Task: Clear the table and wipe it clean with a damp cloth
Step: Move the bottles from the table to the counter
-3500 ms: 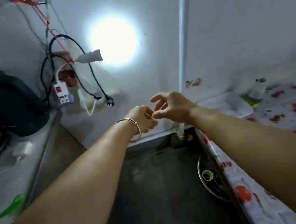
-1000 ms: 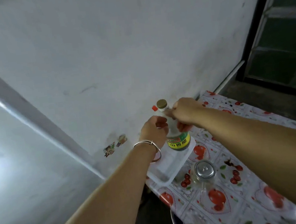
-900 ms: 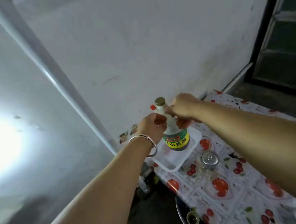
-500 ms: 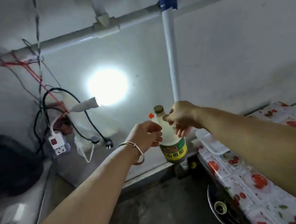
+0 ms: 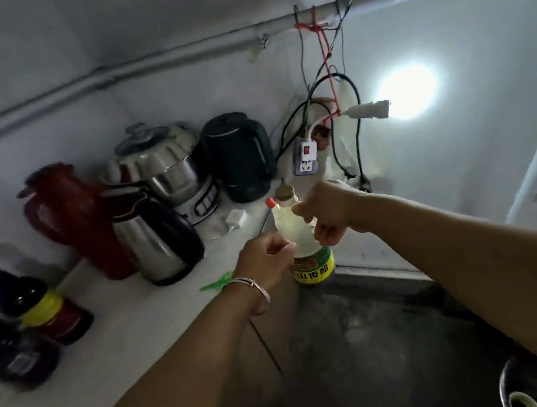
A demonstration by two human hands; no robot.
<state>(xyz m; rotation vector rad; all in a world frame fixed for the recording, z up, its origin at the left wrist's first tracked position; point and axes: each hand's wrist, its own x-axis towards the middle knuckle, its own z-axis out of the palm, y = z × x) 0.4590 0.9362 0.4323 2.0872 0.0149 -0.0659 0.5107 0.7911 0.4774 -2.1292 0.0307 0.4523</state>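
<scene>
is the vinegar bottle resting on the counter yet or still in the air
Apart. The head view shows the vinegar bottle held up by the left hand and right hand, its base past the counter edge, over the floor.

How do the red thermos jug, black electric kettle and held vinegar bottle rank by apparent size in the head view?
1. Red thermos jug and black electric kettle: look alike, unranked.
2. Vinegar bottle, though nearer the camera.

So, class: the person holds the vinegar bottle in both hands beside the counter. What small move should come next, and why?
Probably carry the vinegar bottle leftward and set it on the bare stretch of counter in front of the steel jug. Both the left hand and the right hand grip it in mid-air over the floor, just off the counter's edge.
</scene>
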